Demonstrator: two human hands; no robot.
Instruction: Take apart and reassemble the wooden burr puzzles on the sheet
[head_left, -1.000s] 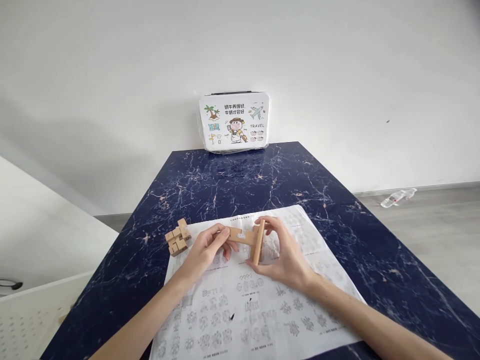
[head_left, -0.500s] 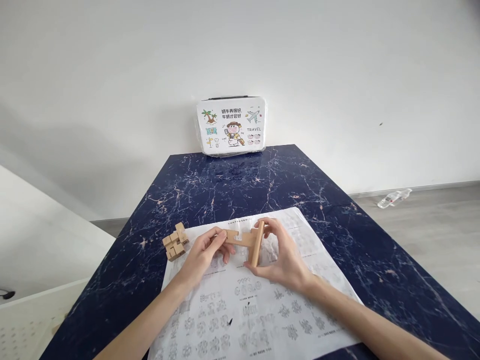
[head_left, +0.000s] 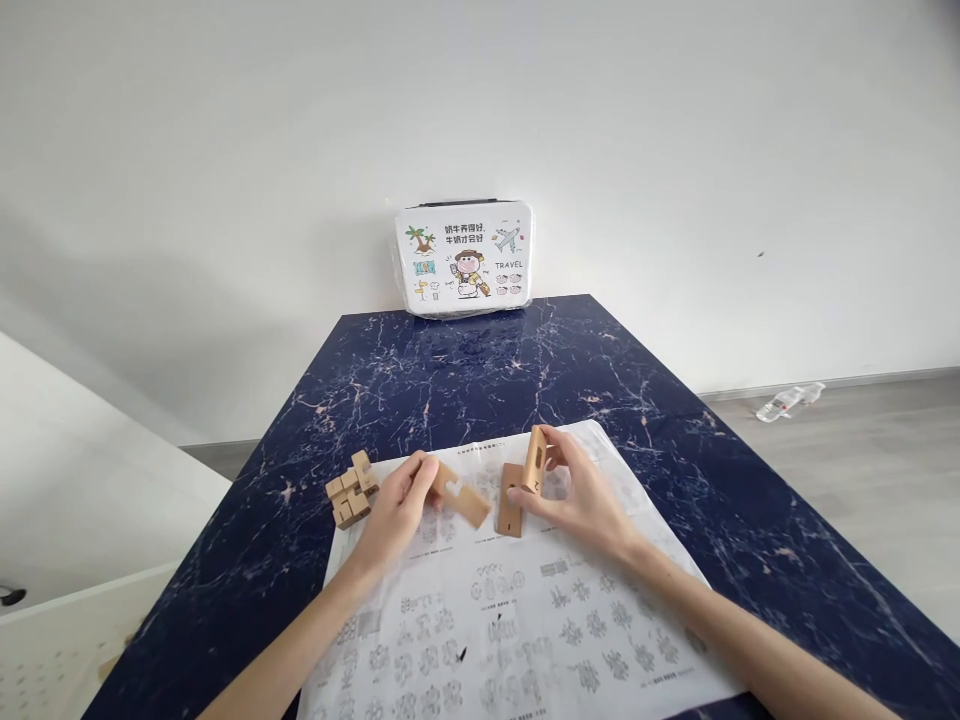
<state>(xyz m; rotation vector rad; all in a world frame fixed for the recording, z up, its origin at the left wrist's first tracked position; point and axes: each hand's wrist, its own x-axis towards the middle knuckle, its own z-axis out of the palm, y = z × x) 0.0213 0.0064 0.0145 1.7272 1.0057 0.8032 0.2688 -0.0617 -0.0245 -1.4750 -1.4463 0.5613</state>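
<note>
Between the thumb and fingers of my left hand [head_left: 399, 508] is a flat notched wooden puzzle piece [head_left: 463, 495], its free end pointing right and slightly blurred. My right hand [head_left: 583, 500] grips a slotted wooden puzzle piece [head_left: 535, 460], tilted upright, with a dark opening and a small mark on its side. Just left of that piece, a flat wooden piece [head_left: 510, 505] with a hole lies near my right thumb; whether the thumb touches it I cannot tell. Beneath both hands is a printed paper sheet [head_left: 495, 585] with rows of puzzle drawings.
Several small wooden blocks [head_left: 351, 490] sit clustered at the sheet's upper left corner. A white cartoon-printed case [head_left: 465, 260] in plastic wrap leans on the wall at the far end of the blue marbled table [head_left: 480, 370]. Clear plastic bottles [head_left: 787, 402] lie on the floor at right.
The wooden pieces have come apart. My left hand's notched piece has swung its right end downward, my right hand's piece has turned and risen, and a flat piece now shows separately between them.
</note>
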